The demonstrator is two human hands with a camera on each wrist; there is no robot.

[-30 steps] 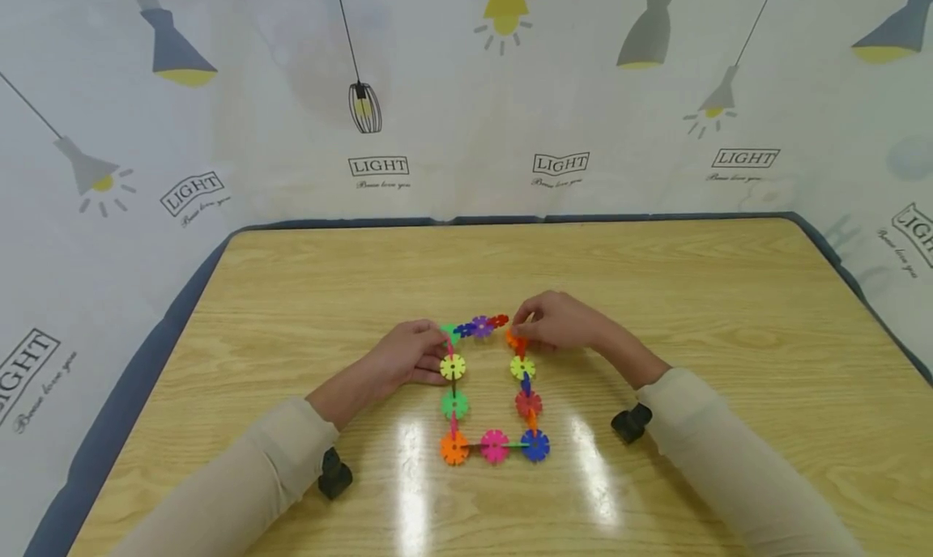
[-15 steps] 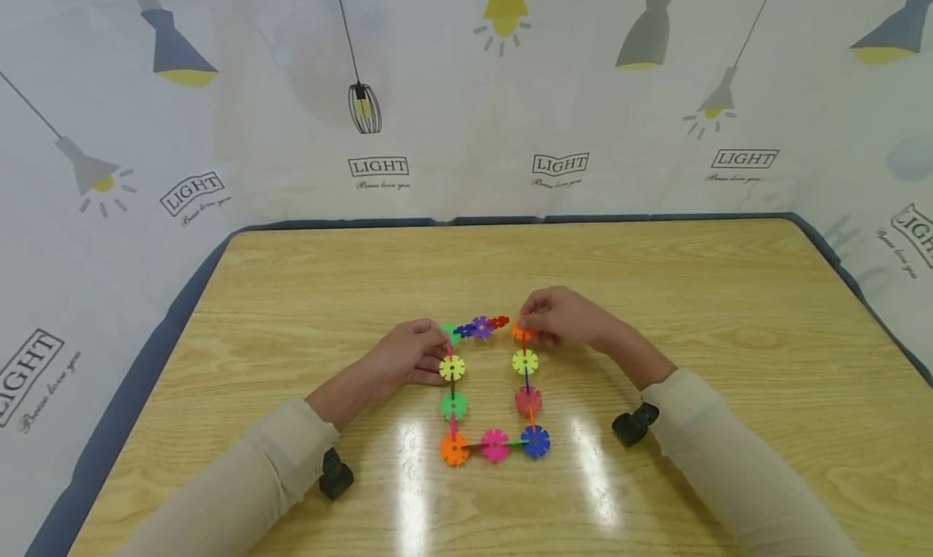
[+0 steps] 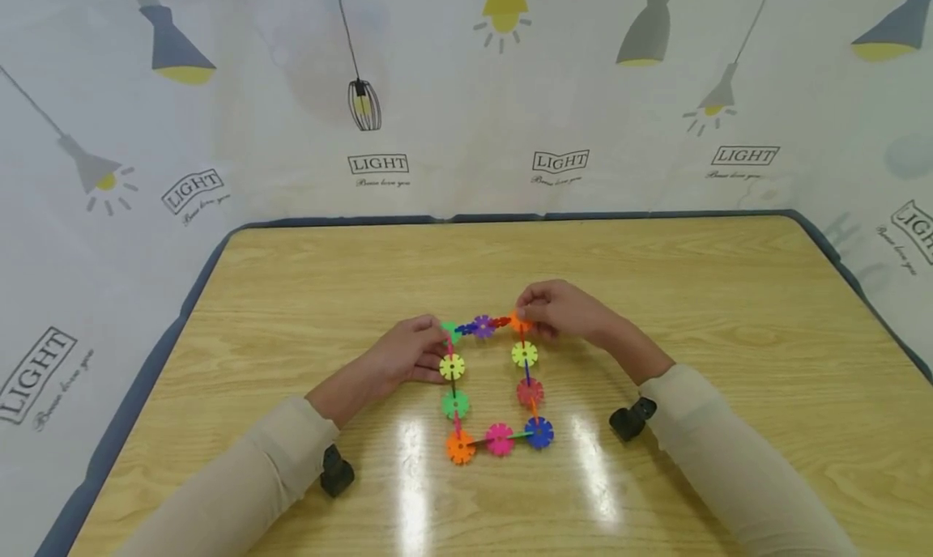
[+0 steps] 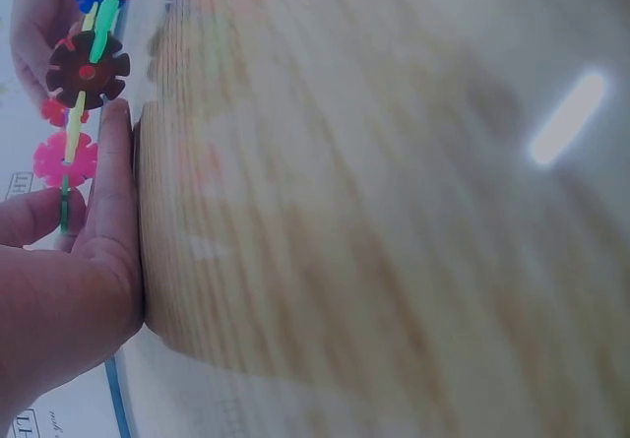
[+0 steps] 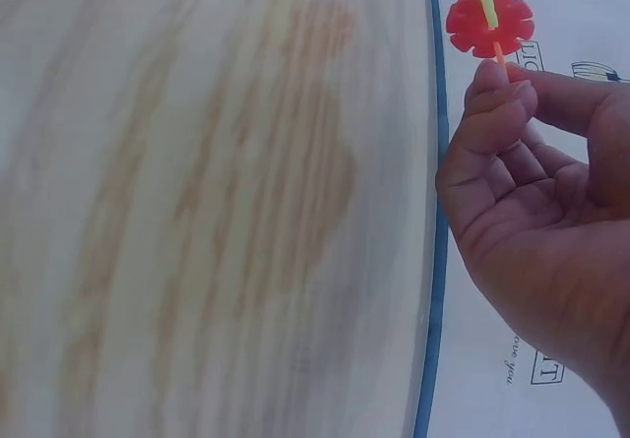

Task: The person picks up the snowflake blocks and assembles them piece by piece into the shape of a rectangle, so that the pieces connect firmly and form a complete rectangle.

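Observation:
A chain of slotted plastic snowflake discs forms a four-sided loop in the head view. At its far left corner my left hand (image 3: 404, 350) pinches a green disc (image 3: 450, 332), seen edge-on between thumb and finger in the left wrist view. My right hand (image 3: 561, 310) pinches an orange disc (image 3: 519, 322) at the far right corner. The red disc (image 3: 500, 322) ending the far side meets this orange one in the head view. A purple disc (image 3: 483, 326) sits mid-way along that side. In the right wrist view, fingertips hide most of the orange disc (image 5: 500, 56).
The loop's near side runs from an orange disc (image 3: 461, 447) through a pink disc (image 3: 499, 439) to a blue disc (image 3: 538, 432). Beneath lies a wooden table (image 3: 700, 298). A lamp-printed white cloth (image 3: 466, 95) stands behind it.
My right hand has moved slightly farther from me with the orange disc, and the gap to the red disc has closed. The loop's near side has shifted a little rightward and away.

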